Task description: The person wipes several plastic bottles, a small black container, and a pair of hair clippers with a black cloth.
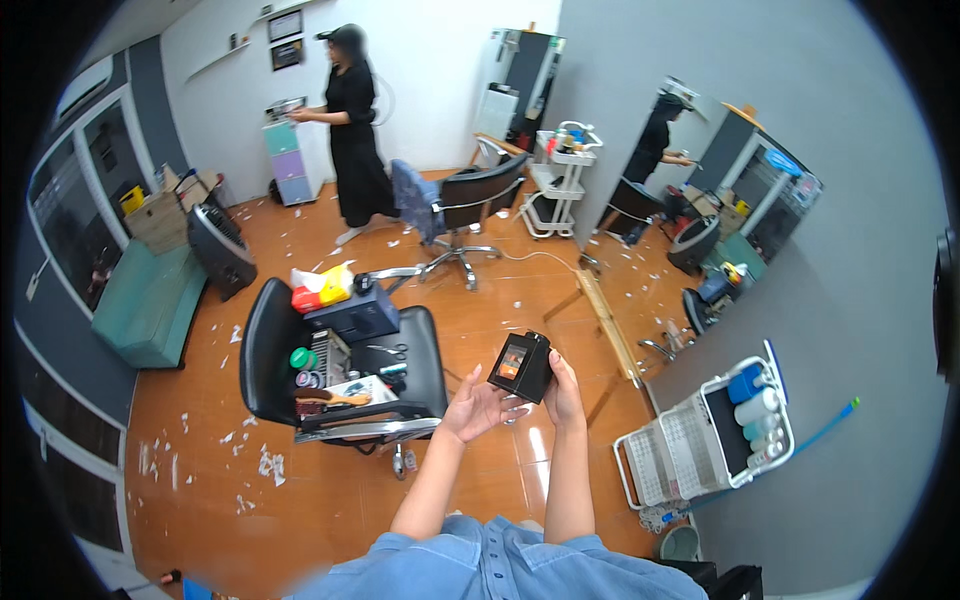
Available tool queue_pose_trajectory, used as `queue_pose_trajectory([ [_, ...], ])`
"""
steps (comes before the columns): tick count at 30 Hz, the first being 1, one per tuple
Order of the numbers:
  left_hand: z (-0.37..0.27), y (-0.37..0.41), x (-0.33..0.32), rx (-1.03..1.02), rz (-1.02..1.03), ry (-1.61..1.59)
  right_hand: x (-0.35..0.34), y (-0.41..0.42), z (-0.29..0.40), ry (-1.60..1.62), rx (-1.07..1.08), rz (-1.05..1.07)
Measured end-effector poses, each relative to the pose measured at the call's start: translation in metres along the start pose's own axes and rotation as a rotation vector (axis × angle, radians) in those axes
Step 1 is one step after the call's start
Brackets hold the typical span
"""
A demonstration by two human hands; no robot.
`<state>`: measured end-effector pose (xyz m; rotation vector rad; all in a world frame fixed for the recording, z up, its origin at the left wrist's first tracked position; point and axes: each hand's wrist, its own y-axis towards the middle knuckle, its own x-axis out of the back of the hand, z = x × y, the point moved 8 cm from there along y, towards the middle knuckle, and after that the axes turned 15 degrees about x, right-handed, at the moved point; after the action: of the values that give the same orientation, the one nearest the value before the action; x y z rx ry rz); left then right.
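Note:
My right hand (564, 391) grips a small black box (534, 375) by its right side, in front of my body. The box bears an orange picture on one face and has a small dark part on its top. My left hand (478, 409) is just left of and below the box, palm up with fingers spread; whether a fingertip touches the box I cannot tell. Left of my hands stands a black salon chair (429, 352). Scissors (390, 350), a wooden-handled hairbrush (334, 398), a green-lidded jar (303, 358) and a dark blue box (352, 315) lie on its seat.
A white trolley (679, 450) with bottles stands right, beside a blue-handled mop (814, 439). A narrow wooden frame (609, 330) leans or stands before the wall mirror. A person in black (351, 127) stands by a drawer unit (289, 165). Another salon chair (480, 196) is ahead. Paper scraps (271, 465) litter the floor.

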<state>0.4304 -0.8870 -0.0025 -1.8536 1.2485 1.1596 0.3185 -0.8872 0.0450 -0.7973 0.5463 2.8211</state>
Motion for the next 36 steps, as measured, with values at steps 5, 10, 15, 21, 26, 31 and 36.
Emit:
queue_pose_trajectory([
  [5, 0.060, 0.073, -0.049, 0.126, 0.041, 0.140, 0.076, -0.032, 0.073, -0.033, 0.069, -0.088],
  [10, 0.136, 0.145, -0.091, 0.263, 0.030, 0.280, 0.143, -0.082, 0.169, -0.181, 0.188, -0.229],
  [15, 0.223, 0.212, -0.146, 0.349, 0.085, 0.342, 0.244, -0.150, 0.247, -0.398, 0.235, -0.446],
  [21, 0.332, 0.271, -0.174, 0.509, 0.059, 0.383, 0.315, -0.255, 0.321, -0.541, 0.308, -0.687],
  [26, 0.425, 0.291, -0.194, 0.675, 0.138, 0.469, 0.352, -0.351, 0.356, -0.649, 0.366, -0.957],
  [31, 0.498, 0.289, -0.219, 0.896, 0.177, 0.507, 0.385, -0.463, 0.378, -0.807, 0.395, -1.347],
  [36, 0.561, 0.295, -0.224, 1.100, 0.223, 0.517, 0.418, -0.566, 0.389, -1.107, 0.373, -1.719],
])
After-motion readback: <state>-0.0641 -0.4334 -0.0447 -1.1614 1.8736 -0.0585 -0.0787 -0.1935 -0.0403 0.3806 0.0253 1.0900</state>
